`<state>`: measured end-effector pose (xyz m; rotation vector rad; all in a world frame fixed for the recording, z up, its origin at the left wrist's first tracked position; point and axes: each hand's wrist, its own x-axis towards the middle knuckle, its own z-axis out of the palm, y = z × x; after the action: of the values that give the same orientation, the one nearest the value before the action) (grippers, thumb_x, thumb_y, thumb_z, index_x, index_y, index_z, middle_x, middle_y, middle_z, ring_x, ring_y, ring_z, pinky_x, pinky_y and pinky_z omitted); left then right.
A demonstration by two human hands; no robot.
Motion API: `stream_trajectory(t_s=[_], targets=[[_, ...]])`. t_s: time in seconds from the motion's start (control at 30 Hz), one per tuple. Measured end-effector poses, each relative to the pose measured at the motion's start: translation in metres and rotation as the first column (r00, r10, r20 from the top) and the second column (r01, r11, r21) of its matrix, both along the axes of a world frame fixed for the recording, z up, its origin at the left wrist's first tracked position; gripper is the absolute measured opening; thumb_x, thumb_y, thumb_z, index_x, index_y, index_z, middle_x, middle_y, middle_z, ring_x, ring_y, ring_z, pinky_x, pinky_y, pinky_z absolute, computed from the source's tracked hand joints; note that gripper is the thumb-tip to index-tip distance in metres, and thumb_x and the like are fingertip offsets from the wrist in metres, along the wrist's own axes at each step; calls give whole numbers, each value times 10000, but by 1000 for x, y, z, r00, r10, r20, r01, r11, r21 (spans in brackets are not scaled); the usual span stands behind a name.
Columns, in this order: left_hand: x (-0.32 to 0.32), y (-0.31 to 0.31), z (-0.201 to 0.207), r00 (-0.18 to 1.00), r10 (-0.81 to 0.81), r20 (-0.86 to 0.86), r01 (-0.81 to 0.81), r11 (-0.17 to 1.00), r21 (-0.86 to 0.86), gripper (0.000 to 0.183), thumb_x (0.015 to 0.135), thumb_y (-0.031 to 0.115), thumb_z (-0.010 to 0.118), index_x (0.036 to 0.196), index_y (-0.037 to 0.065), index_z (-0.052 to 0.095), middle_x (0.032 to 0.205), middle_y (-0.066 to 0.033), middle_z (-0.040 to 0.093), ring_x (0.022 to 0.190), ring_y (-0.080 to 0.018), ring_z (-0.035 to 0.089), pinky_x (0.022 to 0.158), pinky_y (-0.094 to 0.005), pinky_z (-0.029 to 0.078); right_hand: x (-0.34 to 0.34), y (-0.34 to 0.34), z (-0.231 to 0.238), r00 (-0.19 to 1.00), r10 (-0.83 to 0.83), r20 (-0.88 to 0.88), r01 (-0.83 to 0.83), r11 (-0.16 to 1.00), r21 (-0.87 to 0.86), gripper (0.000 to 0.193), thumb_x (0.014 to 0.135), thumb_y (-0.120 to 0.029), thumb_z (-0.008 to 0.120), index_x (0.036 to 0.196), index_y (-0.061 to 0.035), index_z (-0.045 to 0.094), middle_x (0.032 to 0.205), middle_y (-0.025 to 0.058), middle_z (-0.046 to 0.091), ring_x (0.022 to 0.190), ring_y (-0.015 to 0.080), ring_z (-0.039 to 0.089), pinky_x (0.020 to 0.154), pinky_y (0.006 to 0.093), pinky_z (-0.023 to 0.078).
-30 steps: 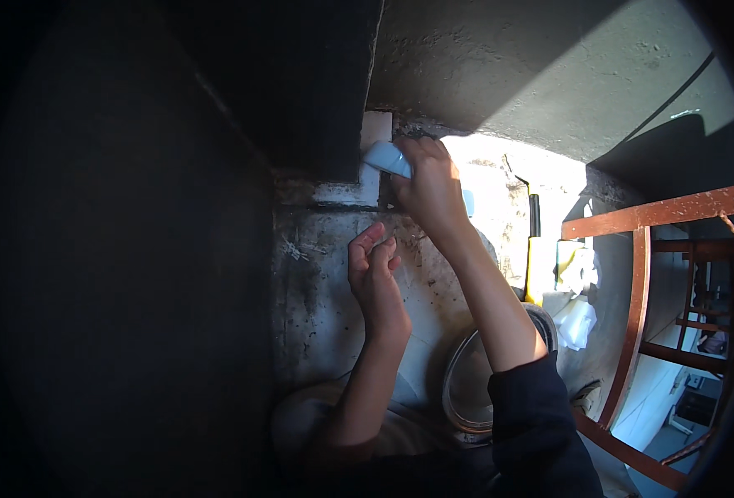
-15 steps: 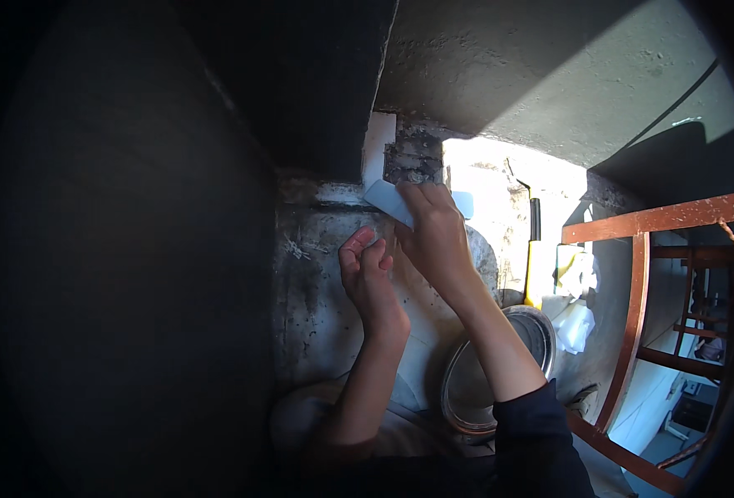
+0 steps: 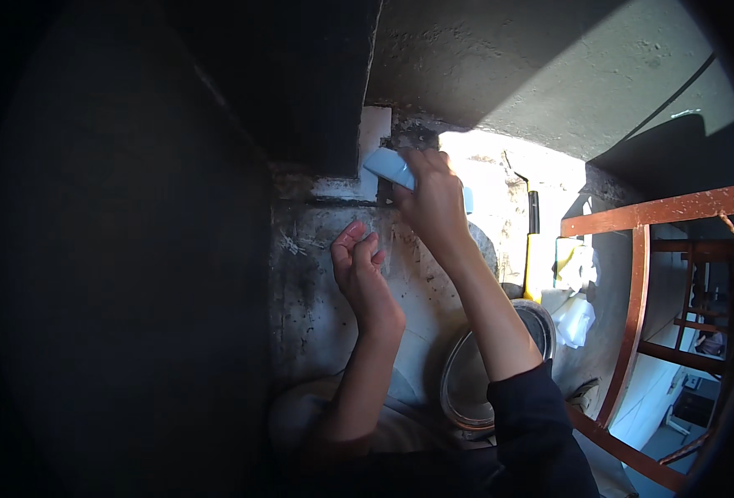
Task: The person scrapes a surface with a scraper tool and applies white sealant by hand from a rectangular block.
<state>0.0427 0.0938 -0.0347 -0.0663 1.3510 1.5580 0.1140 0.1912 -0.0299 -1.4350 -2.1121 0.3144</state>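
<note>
My right hand (image 3: 433, 187) grips a light-blue flat oblong piece (image 3: 388, 166) whose ends stick out on both sides of my fingers; its exact kind does not show. One end lies over a white strip (image 3: 375, 129) that runs along the foot of the dark wall corner. Slightly lower and to the left, my left hand (image 3: 363, 270) hovers over the stained floor (image 3: 309, 282), palm turned up. Its fingers are loosely curled and apart, with nothing seen in them. Under my right forearm stands a round pail (image 3: 467, 378), partly hidden by the arm.
To the right lies a yellow-handled tool (image 3: 534, 261) with a black rod, beside a yellow block (image 3: 565, 249) and crumpled white plastic (image 3: 576, 322). A red-brown metal frame (image 3: 637, 282) stands at the far right. Dark walls (image 3: 292, 83) close in on the left and ahead.
My right hand has moved slightly up and away with the light-blue piece, which is now tilted differently. My left hand keeps its pose, shifted slightly in the picture along with the surroundings.
</note>
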Motion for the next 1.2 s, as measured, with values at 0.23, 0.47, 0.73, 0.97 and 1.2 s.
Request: stream_trajectory(t_s=[0.23,0.47,0.73,0.97,1.2], targets=[[-1,-1,-3,998,54,-11,-54,999,6,290,826,146,512,1109,88,529,1100,-20,508,1028,-127,472,893,-297,335,1,-42,7,998,63,22,-61,995,-82,451,599,14,697,1040,-5,600,897,161,579,886,330,553,777,391,467],[4,1,1,999,38,-16,-38,999,6,316,813,152,520,1122,86,517,1117,-22,500,1033,-130,470,895,-301,334,1,-10,3,1000,21,4,-21,998,53,465,577,16,700,1031,-3,600,898,158,578,874,326,558,764,400,471],[1,0,1,999,37,-7,-37,999,-3,304,823,147,508,1121,86,512,1136,-21,495,1045,-131,465,897,-299,334,1,-14,0,998,67,-16,-67,998,9,456,588,28,691,1033,-5,598,920,141,580,885,329,554,784,399,469],[-1,-2,0,999,25,-30,-25,1000,-4,289,830,146,505,1113,90,515,1139,-19,495,1052,-129,467,896,-297,334,7,-32,3,993,114,-23,-115,992,-41,452,599,29,692,1039,-6,598,931,140,580,874,322,555,767,394,473],[-1,0,2,998,50,-39,-50,999,-13,295,846,153,516,1122,48,501,1122,-50,500,1034,-143,461,915,-301,336,12,-31,5,989,146,6,-146,988,-41,482,598,24,697,1066,-13,590,916,139,582,878,325,553,766,393,474]])
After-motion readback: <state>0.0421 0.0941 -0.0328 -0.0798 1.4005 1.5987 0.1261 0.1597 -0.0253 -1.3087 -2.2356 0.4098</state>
